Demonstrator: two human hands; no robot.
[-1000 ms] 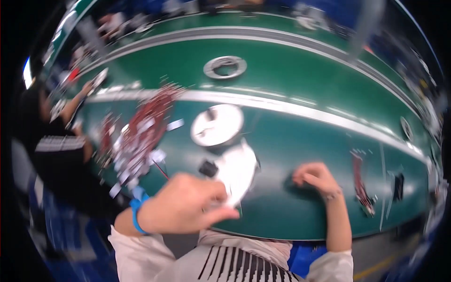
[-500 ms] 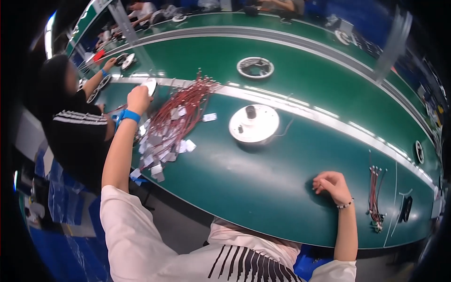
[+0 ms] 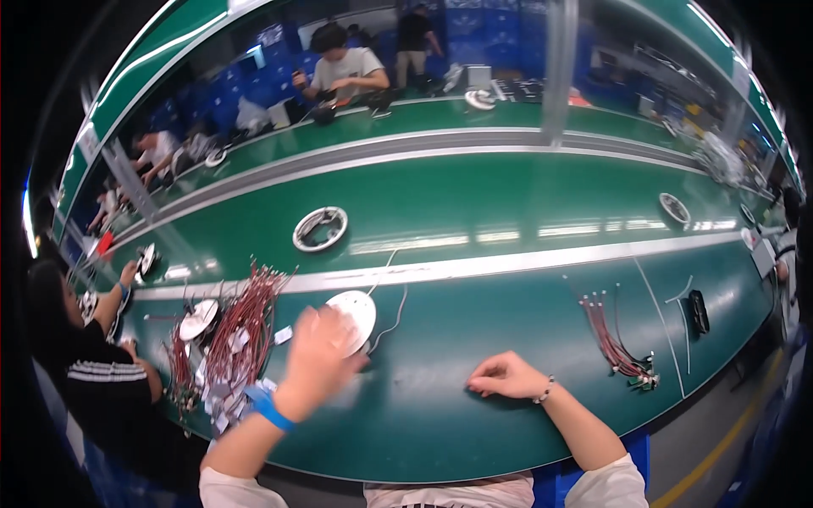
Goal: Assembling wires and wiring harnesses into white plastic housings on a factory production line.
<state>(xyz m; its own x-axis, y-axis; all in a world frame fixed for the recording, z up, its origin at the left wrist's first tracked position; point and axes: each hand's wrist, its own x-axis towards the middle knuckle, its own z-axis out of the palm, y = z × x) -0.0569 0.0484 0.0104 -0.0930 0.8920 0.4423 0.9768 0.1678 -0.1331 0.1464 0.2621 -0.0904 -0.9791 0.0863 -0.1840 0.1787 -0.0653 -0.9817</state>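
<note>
My left hand point(image 3: 315, 360), with a blue wristband, is smeared by motion and overlaps a white round disc point(image 3: 359, 311). Whether its fingers grip the disc cannot be told; a thin pale wire point(image 3: 400, 313) trails on the table by the disc's right side. My right hand point(image 3: 510, 375), wearing a beaded bracelet, is low over the table with its fingers curled together and nothing visible in them. Left of my left hand lies a heap of red-brown cables point(image 3: 246, 317) with white tags. A second white disc point(image 3: 198, 321) rests among these cables.
A white ring-shaped part point(image 3: 320, 229) sits on the green belt point(image 3: 474, 195) beyond the table, with another ring point(image 3: 674, 208) farther right. At right lie a smaller cable bundle point(image 3: 614, 343) and a black object point(image 3: 699, 312). A co-worker point(image 3: 102, 372) works at left.
My left hand has left the white disc by the cable heap and come back to the disc in front of me. My head view has swung, showing more of the far side.
</note>
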